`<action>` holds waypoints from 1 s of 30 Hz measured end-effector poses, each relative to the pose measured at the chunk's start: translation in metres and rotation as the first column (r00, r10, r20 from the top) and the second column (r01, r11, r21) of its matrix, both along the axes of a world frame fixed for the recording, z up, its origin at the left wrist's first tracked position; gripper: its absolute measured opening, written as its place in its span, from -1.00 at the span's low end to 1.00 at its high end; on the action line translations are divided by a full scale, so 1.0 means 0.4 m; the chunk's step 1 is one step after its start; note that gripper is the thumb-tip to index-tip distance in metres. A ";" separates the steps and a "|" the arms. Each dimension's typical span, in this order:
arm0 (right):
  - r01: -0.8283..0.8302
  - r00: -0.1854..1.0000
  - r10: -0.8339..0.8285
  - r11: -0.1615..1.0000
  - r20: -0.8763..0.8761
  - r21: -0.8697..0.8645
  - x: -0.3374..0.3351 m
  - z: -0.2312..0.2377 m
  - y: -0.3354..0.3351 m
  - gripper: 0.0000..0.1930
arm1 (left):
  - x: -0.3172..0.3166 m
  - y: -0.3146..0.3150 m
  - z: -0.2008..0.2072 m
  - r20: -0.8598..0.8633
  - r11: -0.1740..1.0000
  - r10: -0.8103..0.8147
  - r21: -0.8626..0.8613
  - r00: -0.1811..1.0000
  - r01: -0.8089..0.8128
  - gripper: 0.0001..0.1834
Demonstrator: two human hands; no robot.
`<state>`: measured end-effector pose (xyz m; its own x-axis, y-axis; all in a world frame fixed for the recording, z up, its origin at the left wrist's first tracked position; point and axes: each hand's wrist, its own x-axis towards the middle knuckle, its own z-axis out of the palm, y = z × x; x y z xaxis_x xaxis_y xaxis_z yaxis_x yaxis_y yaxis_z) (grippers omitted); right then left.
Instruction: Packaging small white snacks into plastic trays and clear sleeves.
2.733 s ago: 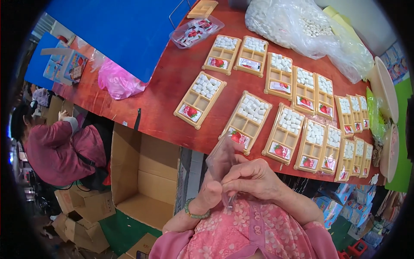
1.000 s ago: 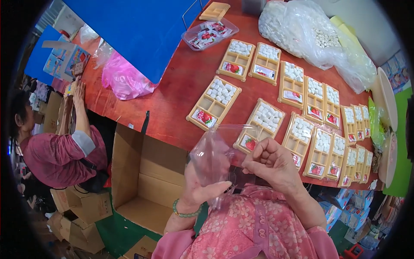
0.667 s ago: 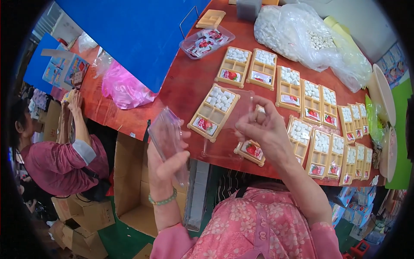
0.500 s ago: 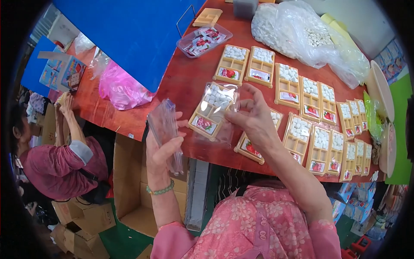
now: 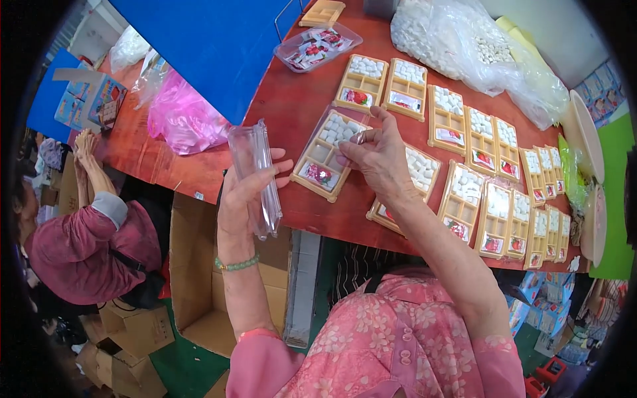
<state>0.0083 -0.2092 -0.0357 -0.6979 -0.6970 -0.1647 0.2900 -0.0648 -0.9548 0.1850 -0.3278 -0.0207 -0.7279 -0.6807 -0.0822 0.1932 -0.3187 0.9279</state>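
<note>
Sitting left: pink plastic bag [image 5: 186,116]. Left hand [image 5: 237,192] clamps stacked clear covers [image 5: 253,156], thumb across. Compartment tray [image 5: 322,153] next, on red table [image 5: 282,99]; right hand [image 5: 385,158], thumb to index, pinches clear lid [image 5: 359,138] over it. Loaded trays [image 5: 458,210] crowd the right.

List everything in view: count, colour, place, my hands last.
Table: one, red, centre
Loaded trays: about sixteen, tan, table
Lone tray: one, tan, far end
Packet tub: one, clear, far table
Large bag: one, clear, back right
Smaller bag: one, pink, left
Panel: one, blue, upper left
Basins: two, beige, right edge
Cartons: several, brown, lower left
Printed boxes: several, blue, both sides
Co-worker: one, maroon clothing, left
Plastic covers: several, clear, left hand
Left hand: one, holding covers
Right hand: one, at nearest tray
</note>
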 end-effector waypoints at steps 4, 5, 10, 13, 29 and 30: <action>0.017 0.973 0.011 0.993 -0.230 0.121 -0.003 -0.029 -0.009 -0.21 | -0.003 -0.003 -0.005 0.039 1.000 0.000 -0.013 0.999 0.000 -0.42; 0.034 0.957 0.006 0.991 -0.290 0.130 -0.007 -0.031 -0.007 -0.21 | -0.009 0.001 -0.002 0.045 1.000 -0.003 -0.012 0.999 0.004 -0.42; 0.054 0.915 0.043 0.972 -0.401 0.227 -0.015 -0.030 0.004 -0.22 | -0.010 0.008 0.020 0.117 0.994 -0.031 -0.097 0.993 0.043 -0.46; 0.102 0.855 0.076 0.946 -0.514 0.309 -0.010 -0.017 0.007 -0.25 | -0.019 0.011 0.021 0.118 0.990 -0.058 -0.122 0.991 0.072 -0.48; 0.249 0.569 0.177 0.894 -0.803 0.373 -0.013 -0.023 0.029 -0.44 | -0.058 0.015 0.021 0.250 0.936 -0.276 -0.149 0.928 0.319 -0.35; 0.251 0.569 0.176 0.893 -0.803 0.373 -0.015 -0.018 0.028 -0.44 | -0.058 0.016 0.021 0.254 0.932 -0.276 -0.168 0.927 0.323 -0.34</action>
<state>0.0022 -0.1980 -0.0431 -0.7007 -0.6772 0.2244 -0.5991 0.3878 -0.7005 0.1619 -0.3215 -0.0121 -0.8789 -0.4530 -0.1493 -0.1006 -0.1298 0.9864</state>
